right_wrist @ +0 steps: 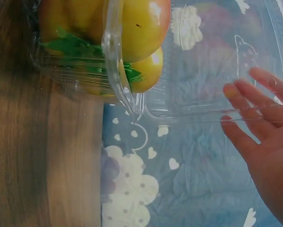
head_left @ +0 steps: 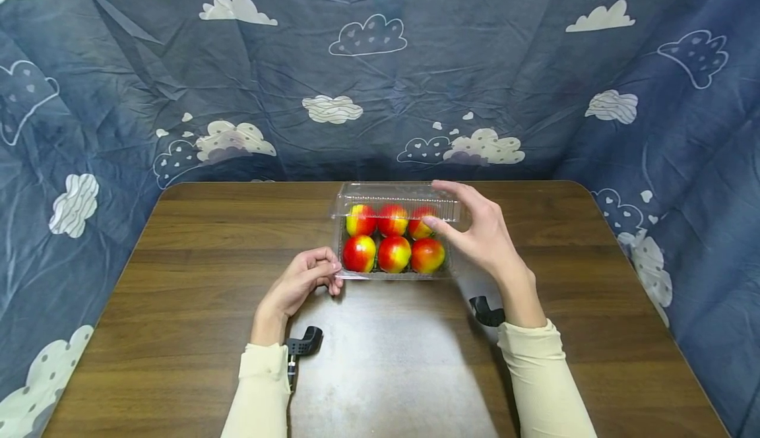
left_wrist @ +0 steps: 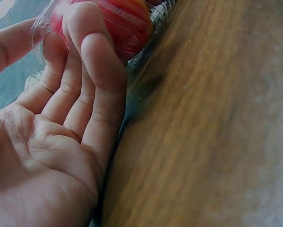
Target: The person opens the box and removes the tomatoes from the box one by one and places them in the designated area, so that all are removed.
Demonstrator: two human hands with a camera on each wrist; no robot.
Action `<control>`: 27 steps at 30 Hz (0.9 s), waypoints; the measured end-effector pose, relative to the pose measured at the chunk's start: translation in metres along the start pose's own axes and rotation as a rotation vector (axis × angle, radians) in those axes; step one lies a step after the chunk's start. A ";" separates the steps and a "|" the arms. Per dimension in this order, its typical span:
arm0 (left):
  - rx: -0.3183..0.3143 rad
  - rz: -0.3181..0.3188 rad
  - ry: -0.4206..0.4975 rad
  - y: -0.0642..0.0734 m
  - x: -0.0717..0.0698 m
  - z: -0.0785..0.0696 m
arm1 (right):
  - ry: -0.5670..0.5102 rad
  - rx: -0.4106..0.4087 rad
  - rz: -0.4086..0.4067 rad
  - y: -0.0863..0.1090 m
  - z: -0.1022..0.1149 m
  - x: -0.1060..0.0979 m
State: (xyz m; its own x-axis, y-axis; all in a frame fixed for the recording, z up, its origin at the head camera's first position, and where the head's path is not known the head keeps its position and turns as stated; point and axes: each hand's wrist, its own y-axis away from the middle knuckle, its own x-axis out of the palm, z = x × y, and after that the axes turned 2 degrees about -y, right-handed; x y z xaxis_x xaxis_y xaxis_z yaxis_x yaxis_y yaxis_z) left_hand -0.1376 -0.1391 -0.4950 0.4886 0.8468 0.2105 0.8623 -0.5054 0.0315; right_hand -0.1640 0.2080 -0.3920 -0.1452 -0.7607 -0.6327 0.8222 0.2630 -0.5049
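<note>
A clear plastic clamshell box [head_left: 393, 277] stands near the table's back edge with its lid [head_left: 386, 191] raised at the back. Inside sit two rows of round red-and-yellow fruits [head_left: 394, 254]; green leaf-like bits [right_wrist: 77, 47] show beneath some in the right wrist view. My left hand [head_left: 301, 281] pinches the box's front left corner, thumb above the rim and the other fingers bent below. At the lid's right end is my right hand [head_left: 482, 232], thumb and fingers spread wide. Its fingertips [right_wrist: 231, 90] overlap the lid edge in the right wrist view.
The brown wooden table [head_left: 196, 293] carries the box. Behind it hangs a blue cloth [head_left: 297, 62] with a cloud print. Black wrist-worn devices [head_left: 305, 342] sit beside both forearms.
</note>
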 end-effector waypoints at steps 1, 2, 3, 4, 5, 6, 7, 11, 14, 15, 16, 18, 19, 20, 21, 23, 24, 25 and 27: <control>0.001 0.001 -0.001 0.000 0.000 0.000 | 0.003 0.011 0.000 -0.001 0.000 0.000; -0.001 0.003 -0.001 0.000 0.000 0.000 | 0.004 0.022 0.002 -0.001 -0.001 -0.001; -0.001 0.003 -0.002 -0.001 0.000 0.000 | 0.006 0.033 0.004 -0.002 -0.002 -0.001; -0.001 0.003 -0.003 -0.001 0.000 0.000 | 0.008 0.041 0.004 -0.002 -0.002 -0.002; -0.002 0.003 -0.003 -0.001 0.000 0.000 | 0.007 0.047 0.004 -0.003 -0.003 -0.002; -0.004 0.001 -0.004 -0.001 0.000 -0.001 | 0.008 0.052 0.000 -0.003 -0.004 -0.003; -0.005 0.001 -0.005 0.000 0.000 -0.001 | 0.007 0.055 -0.007 -0.003 -0.005 -0.003; -0.007 0.000 -0.005 0.000 0.001 -0.001 | -0.014 0.071 -0.036 -0.003 -0.009 -0.005; -0.003 0.002 -0.007 0.000 0.000 -0.001 | -0.032 0.085 -0.041 -0.001 -0.012 -0.004; -0.003 0.002 -0.007 0.000 0.001 -0.001 | -0.035 0.089 -0.039 -0.001 -0.012 -0.003; 0.000 0.004 -0.007 0.000 0.000 -0.001 | -0.037 0.094 -0.039 -0.001 -0.013 -0.003; 0.003 0.006 -0.007 0.000 0.000 0.000 | -0.045 0.105 -0.047 0.000 -0.014 -0.001; 0.006 0.008 -0.007 0.000 0.000 0.000 | -0.049 0.110 -0.053 0.000 -0.014 0.000; 0.007 0.010 -0.008 0.000 0.000 0.000 | -0.060 0.116 -0.062 0.000 -0.014 0.000; 0.007 0.012 -0.008 0.000 0.000 0.000 | -0.071 0.124 -0.074 0.000 -0.014 0.001; 0.006 0.016 -0.009 0.000 0.000 0.000 | -0.091 0.141 -0.100 0.000 -0.016 0.004; 0.007 0.019 -0.010 0.000 0.000 0.000 | -0.104 0.147 -0.111 -0.001 -0.017 0.005; 0.007 0.019 -0.010 0.000 0.000 0.000 | -0.123 0.153 -0.121 -0.001 -0.018 0.007; 0.008 0.019 -0.009 0.000 0.000 0.000 | -0.163 0.169 -0.138 -0.002 -0.021 0.011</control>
State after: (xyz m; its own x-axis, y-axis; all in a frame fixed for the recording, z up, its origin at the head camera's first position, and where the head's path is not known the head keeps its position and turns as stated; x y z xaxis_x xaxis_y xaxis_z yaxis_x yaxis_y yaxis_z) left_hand -0.1374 -0.1396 -0.4949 0.5063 0.8383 0.2022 0.8537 -0.5203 0.0195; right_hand -0.1785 0.2115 -0.4102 -0.1831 -0.8715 -0.4549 0.8829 0.0577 -0.4660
